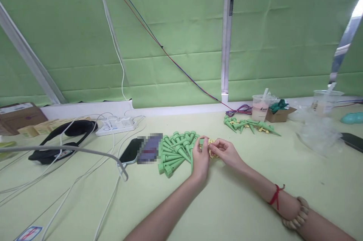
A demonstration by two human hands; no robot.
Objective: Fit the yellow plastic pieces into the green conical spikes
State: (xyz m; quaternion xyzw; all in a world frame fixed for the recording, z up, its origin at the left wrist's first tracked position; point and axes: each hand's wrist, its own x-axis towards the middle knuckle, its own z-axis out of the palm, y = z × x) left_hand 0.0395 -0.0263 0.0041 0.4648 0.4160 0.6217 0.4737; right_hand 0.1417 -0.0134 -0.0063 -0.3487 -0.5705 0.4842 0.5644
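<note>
My left hand is closed around a green plastic watering spike, whose end shows between thumb and fingers. Close against it, my right hand pinches a small yellow part at the spike's end; the fingertips hide most of it. Several small yellow pieces lie on the table just behind and under my right fingers. Immediately left of my hands is a pile of green spikes with capped ends, some partly covered by my left hand.
More green spikes with yellow pieces lie at the back right, before a drink cup and a small cardboard box. Two phones, one a black-screened phone, headphones, a power strip and loose cables occupy the left.
</note>
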